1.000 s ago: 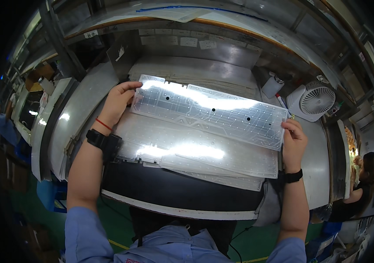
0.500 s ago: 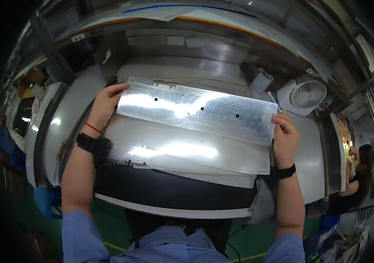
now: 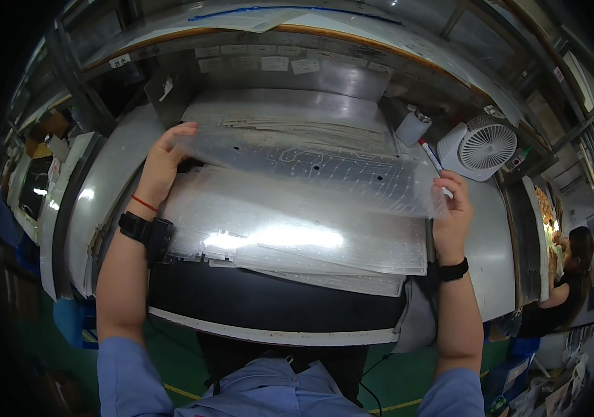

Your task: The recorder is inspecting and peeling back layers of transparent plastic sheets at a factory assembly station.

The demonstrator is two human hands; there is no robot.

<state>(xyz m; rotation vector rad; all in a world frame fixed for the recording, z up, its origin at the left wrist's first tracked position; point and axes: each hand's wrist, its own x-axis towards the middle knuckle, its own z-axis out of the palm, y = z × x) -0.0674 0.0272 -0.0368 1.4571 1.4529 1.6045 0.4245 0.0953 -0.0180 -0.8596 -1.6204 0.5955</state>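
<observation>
grey workbench (image 3: 486, 254): one stack of translucent sheets (image 3: 241, 208); one white fan (image 3: 478, 151), right side. above stack: one clear printed sheet (image 3: 318, 167), left hand (image 3: 161, 161) and right hand (image 3: 454, 215) pinching opposite ends.

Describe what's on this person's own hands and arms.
The left hand and right hand are both ungloved. The left wrist carries a thin red cord and, nearer the elbow, a bulky black wrist device. A plain black band circles the right wrist. Blue sleeves end around the elbows.
</observation>
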